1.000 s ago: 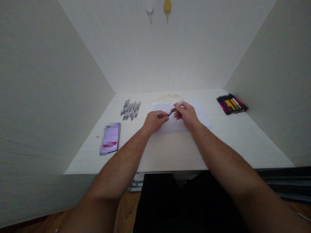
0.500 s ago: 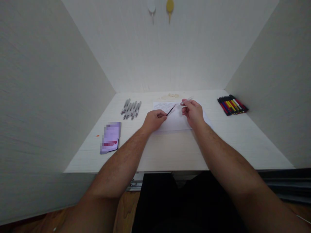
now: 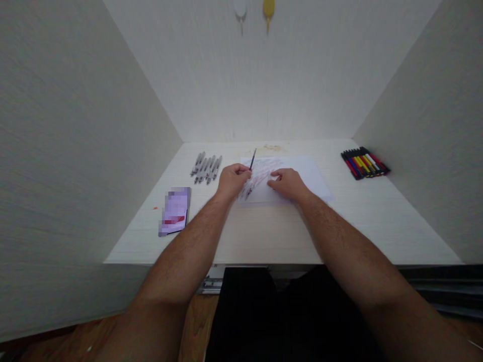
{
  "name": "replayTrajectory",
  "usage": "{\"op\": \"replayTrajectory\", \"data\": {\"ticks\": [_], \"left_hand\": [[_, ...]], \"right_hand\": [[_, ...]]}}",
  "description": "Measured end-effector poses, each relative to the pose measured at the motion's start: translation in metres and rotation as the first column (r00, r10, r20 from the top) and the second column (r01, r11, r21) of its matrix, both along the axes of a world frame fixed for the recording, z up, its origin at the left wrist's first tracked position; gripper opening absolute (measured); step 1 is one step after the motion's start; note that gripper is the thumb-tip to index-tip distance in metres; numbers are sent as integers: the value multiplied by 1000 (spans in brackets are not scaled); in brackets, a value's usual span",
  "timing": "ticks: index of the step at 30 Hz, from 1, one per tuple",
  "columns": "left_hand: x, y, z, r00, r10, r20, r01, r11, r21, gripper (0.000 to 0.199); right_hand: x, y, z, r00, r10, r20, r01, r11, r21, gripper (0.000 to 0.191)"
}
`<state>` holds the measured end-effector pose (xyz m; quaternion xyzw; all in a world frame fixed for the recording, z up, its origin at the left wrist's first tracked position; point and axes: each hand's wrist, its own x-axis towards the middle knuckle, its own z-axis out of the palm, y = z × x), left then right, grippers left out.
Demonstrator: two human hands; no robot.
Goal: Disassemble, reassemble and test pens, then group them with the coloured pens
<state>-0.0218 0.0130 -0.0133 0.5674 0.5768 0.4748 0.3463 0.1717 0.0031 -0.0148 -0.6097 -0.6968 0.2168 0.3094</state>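
My left hand point(image 3: 234, 179) is closed at the fingertips on a thin dark pen refill point(image 3: 253, 158), which points up and away from me. Opposite it, my right hand point(image 3: 289, 183) rests low over the white paper point(image 3: 311, 173), thumb and forefinger apart and no object visible between them. Slanted dark and reddish streaks point(image 3: 260, 176) cover the paper's left part between my hands. Whether they are drawn marks or thin parts lying there, I cannot tell. Several clear pens point(image 3: 207, 168) lie side by side left of my left hand.
A phone point(image 3: 175, 211) with a blurred-out screen lies at the left of the white table point(image 3: 271, 231). At the right is a row of coloured pens point(image 3: 365, 163) with black ends. Walls enclose the table on three sides, and two hooks point(image 3: 268, 15) hang on the back one.
My right hand has come down and left, and the clear pen-like piece in its fingers no longer shows. The refill in my left hand now stands steeper. Streaks now show on the paper.
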Motion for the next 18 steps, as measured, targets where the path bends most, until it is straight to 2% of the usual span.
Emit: {"op": "replayTrajectory", "data": {"ticks": [5,9,13,16,18], "left_hand": [[0,1,-7,998,-59,-12,60,998,16,18],[0,-1,-7,993,-107,-45,108,994,23,20],[2,-6,-4,980,-185,-75,187,982,17,23],[3,-10,0,969,-220,-117,221,975,-1,23],[4,-13,3,960,-240,-146,242,970,-1,22]], "right_hand": [[3,3,-2,996,-55,-63,58,998,40,16],[3,5,-2,951,-103,-292,109,994,4,14],[1,5,1,784,-100,-613,67,995,-75,17],[0,4,3,662,-58,-747,9,998,-70,24],[-1,4,3,611,-29,-791,-18,999,-50,27]]}}
